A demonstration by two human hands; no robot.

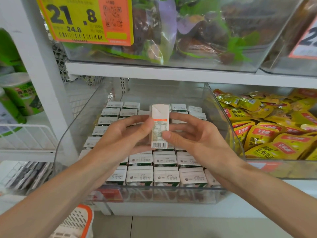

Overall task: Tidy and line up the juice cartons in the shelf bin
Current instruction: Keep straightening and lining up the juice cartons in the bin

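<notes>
Left hand: fingers and thumb pressed against the left side of the lifted carton, gripping it.
Right hand: thumb on the carton's printed face, fingers behind its right side, gripping it too.
Lifted carton: upright, raised above the rows, barcode at its lower end.
Juice cartons: packed upright in rows, tops showing printed dates.
Shelf bin: clear plastic, holding the rows, on the lower white shelf.
Yellow snack packets: heaped in the neighbouring clear bin on the right.
Price tag: yellow, on the bin above.
</notes>
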